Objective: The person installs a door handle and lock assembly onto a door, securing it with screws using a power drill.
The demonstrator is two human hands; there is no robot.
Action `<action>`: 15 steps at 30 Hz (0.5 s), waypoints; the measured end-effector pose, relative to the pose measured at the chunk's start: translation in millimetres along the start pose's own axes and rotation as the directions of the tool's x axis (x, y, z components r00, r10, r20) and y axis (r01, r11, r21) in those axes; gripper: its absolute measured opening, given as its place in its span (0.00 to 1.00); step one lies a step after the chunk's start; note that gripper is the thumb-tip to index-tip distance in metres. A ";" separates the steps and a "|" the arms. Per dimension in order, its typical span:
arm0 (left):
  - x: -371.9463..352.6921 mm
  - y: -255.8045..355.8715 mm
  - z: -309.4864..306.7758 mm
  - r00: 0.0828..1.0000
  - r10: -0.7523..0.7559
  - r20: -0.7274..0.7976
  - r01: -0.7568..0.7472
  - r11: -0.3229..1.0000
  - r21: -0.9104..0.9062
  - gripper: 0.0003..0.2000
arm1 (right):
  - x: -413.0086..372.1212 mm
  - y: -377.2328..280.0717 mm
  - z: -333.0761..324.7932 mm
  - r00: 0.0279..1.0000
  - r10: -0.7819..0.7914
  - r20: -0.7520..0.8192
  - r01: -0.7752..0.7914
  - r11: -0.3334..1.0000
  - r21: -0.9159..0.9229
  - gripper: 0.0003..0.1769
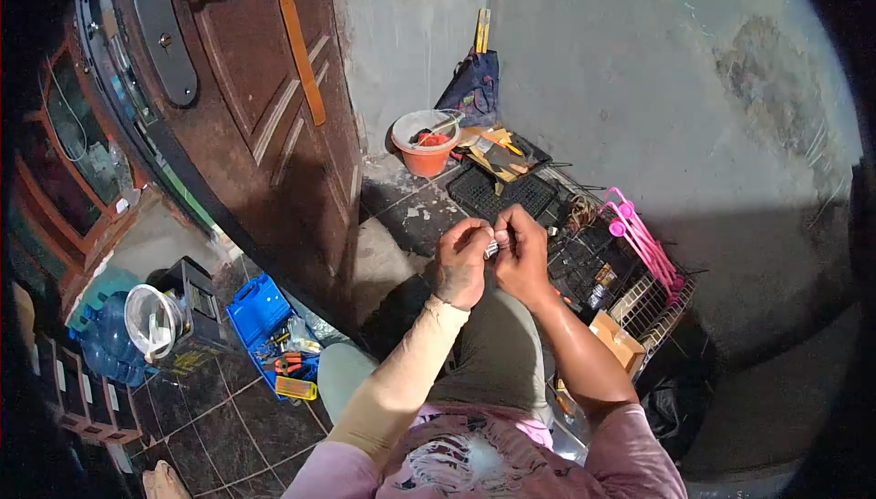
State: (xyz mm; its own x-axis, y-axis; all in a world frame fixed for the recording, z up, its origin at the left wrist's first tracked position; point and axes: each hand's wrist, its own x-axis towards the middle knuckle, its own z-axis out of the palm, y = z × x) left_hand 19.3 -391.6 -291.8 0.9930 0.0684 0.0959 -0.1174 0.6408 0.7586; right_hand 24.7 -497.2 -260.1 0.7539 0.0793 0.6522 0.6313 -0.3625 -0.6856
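My left hand (464, 262) and my right hand (522, 257) meet in front of my knees, fingertips close together. Between them sits a small, light metallic piece (492, 248), mostly covered by the fingers; its kind cannot be made out. Both hands are closed in a pinch around it. A beige sleeve (401, 376) covers my left forearm, while the right forearm is bare. Just beyond the hands on the floor lies a black plastic crate (488, 196).
To the left are a brown door (246, 70), an open blue toolbox (258, 312) with pliers, and a water jug (109, 335). Ahead stands an orange bucket (425, 160). On the right, pink plastic hangers (643, 244) lean on a wire rack (652, 312) beside a grey wall (639, 88).
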 end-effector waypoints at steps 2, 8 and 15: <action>-1.0 -4.4 7.3 0.998 0.017 -0.058 -0.021 0.997 -0.076 0.04 | -2.5 6.4 4.6 0.991 -0.118 -0.062 0.116 0.993 -0.037 0.09; 9.3 10.1 9.0 0.982 -0.129 -0.136 0.104 0.979 -0.178 0.03 | -2.5 -10.8 13.9 0.959 -0.184 -0.217 0.191 0.981 0.016 0.03; 16.4 -10.3 -8.3 0.948 -0.296 0.116 0.303 0.726 -0.617 0.11 | 1.1 -6.4 22.9 0.967 0.067 -0.245 -0.007 0.971 0.238 0.03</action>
State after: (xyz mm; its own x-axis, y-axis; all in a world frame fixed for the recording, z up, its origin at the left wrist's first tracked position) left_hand 36.9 -390.7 -303.4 0.9751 -0.2138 -0.0591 0.2212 0.9581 0.1823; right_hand 25.7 -473.6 -262.4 0.7269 -0.1753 0.6640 0.6511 -0.1315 -0.7475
